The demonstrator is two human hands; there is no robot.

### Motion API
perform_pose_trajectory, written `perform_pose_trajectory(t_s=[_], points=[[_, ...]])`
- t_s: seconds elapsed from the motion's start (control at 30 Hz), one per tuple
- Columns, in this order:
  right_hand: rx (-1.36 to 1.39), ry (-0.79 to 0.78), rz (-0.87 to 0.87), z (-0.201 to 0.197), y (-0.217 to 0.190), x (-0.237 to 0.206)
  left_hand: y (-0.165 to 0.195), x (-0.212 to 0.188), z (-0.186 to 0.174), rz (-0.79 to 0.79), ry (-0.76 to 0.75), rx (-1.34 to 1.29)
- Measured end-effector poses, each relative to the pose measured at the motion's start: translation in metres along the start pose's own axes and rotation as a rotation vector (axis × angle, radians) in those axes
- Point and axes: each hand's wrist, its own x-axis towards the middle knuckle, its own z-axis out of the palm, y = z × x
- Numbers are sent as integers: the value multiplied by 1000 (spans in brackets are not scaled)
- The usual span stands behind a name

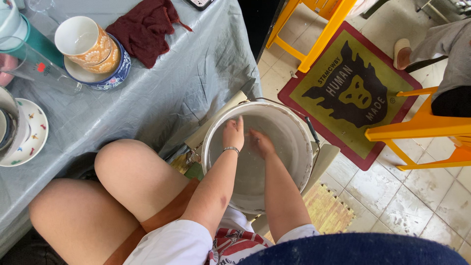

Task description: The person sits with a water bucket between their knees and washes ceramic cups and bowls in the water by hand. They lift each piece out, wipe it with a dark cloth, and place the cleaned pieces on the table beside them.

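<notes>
A white bucket (294, 128) of cloudy water stands on the floor between the table and my knees. Both my hands are inside it. My left hand (234, 133), with a thin bracelet on the wrist, lies at the water surface near the far left wall, fingers pointing away and holding nothing that I can see. My right hand (260, 143) is just beside it, dipped into the water with its fingers blurred under the surface. The two hands are close together, almost touching. Whether anything lies under the water is hidden.
Left of the bucket is a table under a grey cloth (162, 88), bearing an orange patterned cup (86, 41) in a blue bowl, a dark red rag (147, 27), a glass and a plate (29, 132). Yellow chairs (422, 130), a red-edged rug (351, 88) and another person's leg (449, 49) are to the right.
</notes>
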Motion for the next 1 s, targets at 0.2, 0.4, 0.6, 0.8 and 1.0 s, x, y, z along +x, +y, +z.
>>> perform_pose_trajectory(t_s=[0.2,0.4,0.6,0.8,1.0], points=[[-349,32,-39,7,1,-9,5,1,-17,-221,-87,86],[-84,246,40,0,-3,-2,3,-13,-4,-43,-512,185],[69,131,291,0,1,0,-6,-13,-1,129,-238,364],[-160,107,14,0,-1,-5,4,-8,-14,-342,-442,285],[-91,257,124,11,-4,-1,8,-14,-5,7,-303,190]])
